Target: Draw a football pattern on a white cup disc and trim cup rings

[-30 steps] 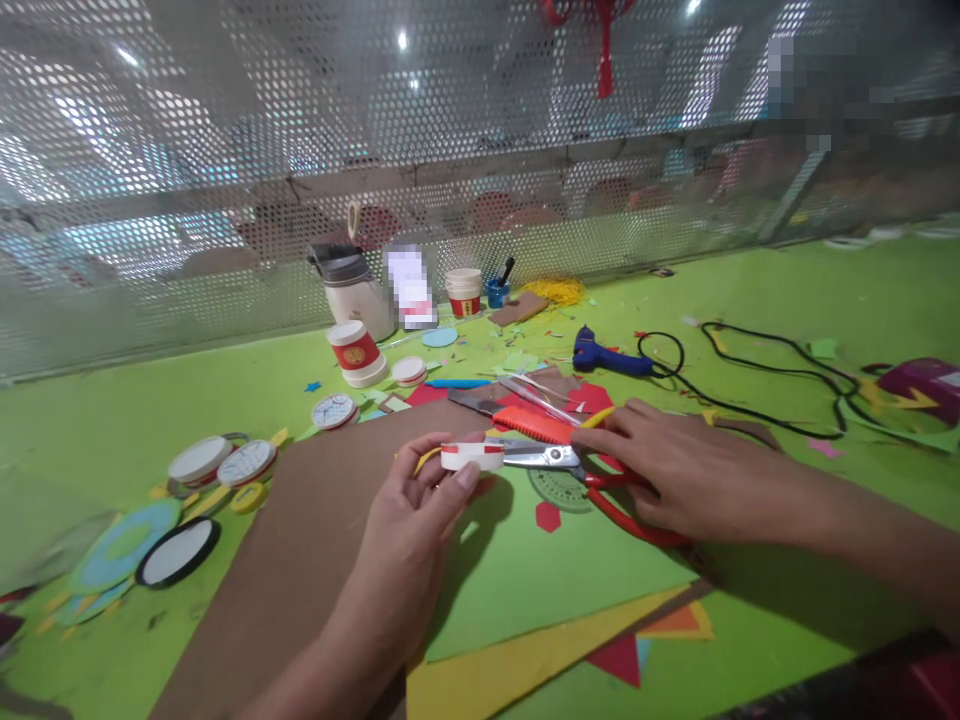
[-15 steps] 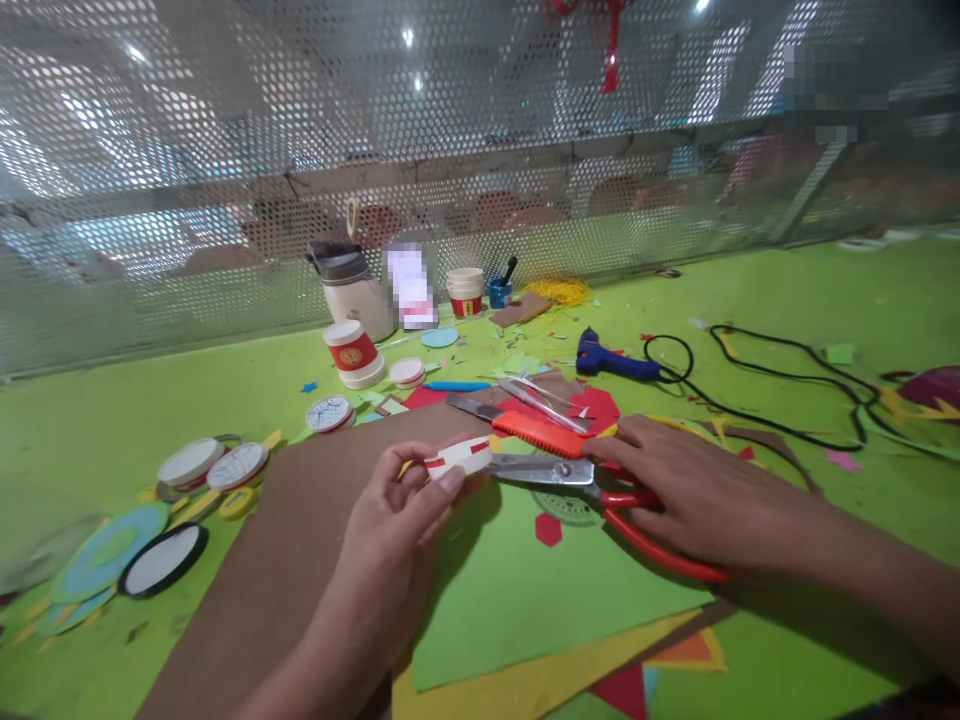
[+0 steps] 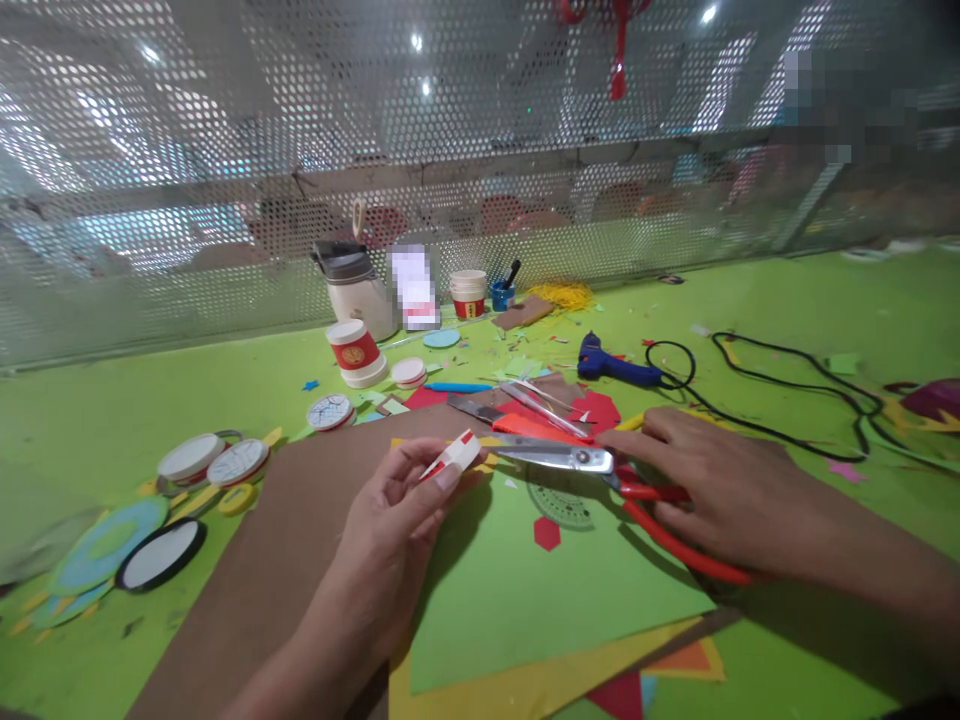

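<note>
My left hand (image 3: 409, 510) pinches a small white paper piece with red marks (image 3: 456, 456) between thumb and fingers. In my right hand (image 3: 694, 480) are red-handled scissors (image 3: 559, 456), their blades pointing left, the tips just right of the paper piece. Both hands are above a green paper sheet (image 3: 540, 610), which lies over yellow paper and brown cardboard (image 3: 247, 580). On the green sheet are a red hexagon (image 3: 547, 534), a clear protractor (image 3: 562, 503) and a tiny white scrap (image 3: 511, 484). Behind the scissors lies an orange utility knife (image 3: 536, 428).
A blue glue gun (image 3: 616, 366) with a black cord lies at the right. Paper cups (image 3: 355, 352), a kettle (image 3: 360, 295) and a blue jar (image 3: 502, 295) stand toward the perforated screen (image 3: 465, 190). Round lids (image 3: 191, 458) and paper discs lie at the left.
The white paper piece has tilted in my left hand. The scissors have drawn slightly right, away from it, and a small white scrap now lies on the green sheet.
</note>
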`<state>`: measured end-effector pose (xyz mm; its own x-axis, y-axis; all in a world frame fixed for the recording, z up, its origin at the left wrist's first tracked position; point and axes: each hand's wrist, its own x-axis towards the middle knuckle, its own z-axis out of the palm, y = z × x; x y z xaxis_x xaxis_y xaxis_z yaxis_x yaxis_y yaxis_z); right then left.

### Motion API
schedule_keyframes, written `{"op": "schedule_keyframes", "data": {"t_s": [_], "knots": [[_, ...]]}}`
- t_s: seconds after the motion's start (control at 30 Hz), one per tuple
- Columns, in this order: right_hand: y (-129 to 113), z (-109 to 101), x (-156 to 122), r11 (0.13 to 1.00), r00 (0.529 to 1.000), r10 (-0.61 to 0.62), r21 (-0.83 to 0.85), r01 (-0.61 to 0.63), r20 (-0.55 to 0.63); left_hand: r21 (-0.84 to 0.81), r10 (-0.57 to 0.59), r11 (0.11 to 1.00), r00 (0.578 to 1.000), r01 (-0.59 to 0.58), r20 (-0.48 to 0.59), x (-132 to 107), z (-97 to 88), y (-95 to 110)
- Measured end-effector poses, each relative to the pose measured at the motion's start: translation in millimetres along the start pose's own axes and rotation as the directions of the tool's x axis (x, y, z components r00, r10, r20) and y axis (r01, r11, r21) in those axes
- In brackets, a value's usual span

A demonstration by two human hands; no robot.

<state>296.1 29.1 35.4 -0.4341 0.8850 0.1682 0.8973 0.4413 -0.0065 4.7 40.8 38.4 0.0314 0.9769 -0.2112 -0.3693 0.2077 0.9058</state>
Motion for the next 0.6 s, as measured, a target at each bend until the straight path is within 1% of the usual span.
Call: {"op": "schedule_keyframes", "data": {"t_s": [0.07, 0.13, 0.2, 0.27, 0.33, 0.4, 0.43, 0.5, 0.57, 0.6], "knots": [[1, 0, 0, 1.000, 1.000, -0.009, 0.009, 0.009, 0.028, -0.008, 0.006, 1.000, 1.000, -0.006, -0.026, 1, 0.7, 0], [3, -2, 0, 0.998, 0.999, 0.006, 0.058, -0.008, 0.039, -0.006, 0.004, 1.000, 0.999, -0.005, -0.046, 2, 1.2, 1], [5, -5, 0, 0.987, 0.998, 0.050, 0.152, -0.055, 0.037, -0.004, 0.000, 1.000, 0.998, 0.000, -0.063, 2, 1.6, 2], [5, -10, 1, 0.951, 0.993, 0.119, 0.284, -0.121, 0.024, -0.005, -0.017, 1.000, 0.997, 0.017, -0.075, 0, 2.4, 4], [1, -17, 2, 0.865, 0.977, 0.210, 0.458, -0.205, 0.042, 0.007, -0.034, 0.999, 0.997, 0.035, -0.069, -4, 4.0, 5], [-9, -23, 4, 0.721, 0.957, 0.271, 0.638, -0.271, 0.101, 0.064, -0.023, 0.998, 0.998, 0.027, -0.057, -8, 6.3, 4], [-16, -25, 5, 0.641, 0.951, 0.276, 0.711, -0.289, 0.138, 0.111, 0.002, 0.994, 0.999, 0.004, -0.054, -9, 7.5, 3], [-31, -28, 10, 0.541, 0.957, 0.264, 0.802, -0.253, 0.123, 0.214, 0.072, 0.975, 0.997, -0.063, -0.034, -12, 10.1, -2], [-45, -28, 17, 0.461, 0.968, 0.240, 0.870, -0.176, 0.068, 0.305, 0.137, 0.943, 0.990, -0.137, 0.020, -14, 12.3, -7], [-52, -28, 21, 0.424, 0.967, 0.248, 0.893, -0.154, 0.049, 0.355, 0.175, 0.917, 0.983, -0.181, 0.050, -15, 13.1, -10]]}}
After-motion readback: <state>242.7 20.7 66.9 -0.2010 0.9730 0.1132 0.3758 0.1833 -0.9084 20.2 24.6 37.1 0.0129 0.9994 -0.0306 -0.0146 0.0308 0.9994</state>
